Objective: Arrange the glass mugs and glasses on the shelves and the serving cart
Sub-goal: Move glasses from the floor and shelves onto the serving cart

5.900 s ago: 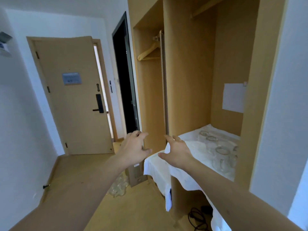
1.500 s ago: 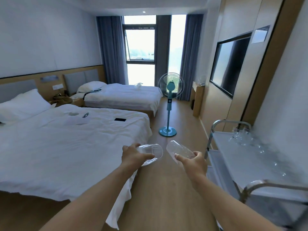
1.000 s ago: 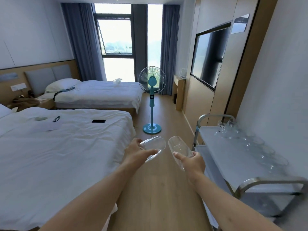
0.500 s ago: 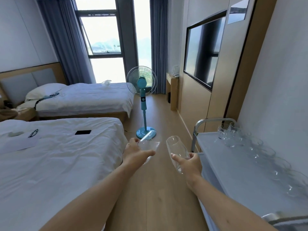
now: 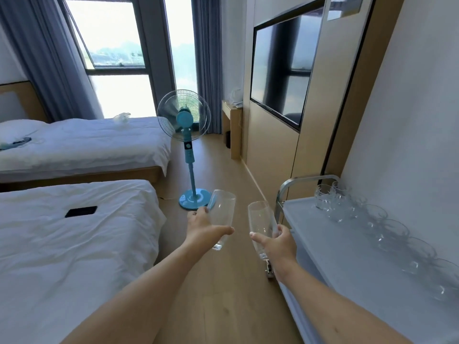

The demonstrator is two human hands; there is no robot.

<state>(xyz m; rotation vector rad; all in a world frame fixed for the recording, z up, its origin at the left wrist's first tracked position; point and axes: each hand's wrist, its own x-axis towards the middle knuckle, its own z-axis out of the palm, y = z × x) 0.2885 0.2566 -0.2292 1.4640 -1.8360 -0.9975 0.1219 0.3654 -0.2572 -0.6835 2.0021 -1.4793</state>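
One tall glass (image 5: 222,217) gripped in left hand (image 5: 202,228), another glass (image 5: 262,225) in right hand (image 5: 275,244), held beside serving cart (image 5: 347,247) near edge; thin, fragile, slippery, best held low round bowl

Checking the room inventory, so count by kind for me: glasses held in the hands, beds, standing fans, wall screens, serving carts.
held glasses: 2, the left glass in the left hand, the right glass in the right hand
beds: 2, the near bed and the far bed
standing fan: 1
wall screen: 1
serving cart: 1
Total: 7
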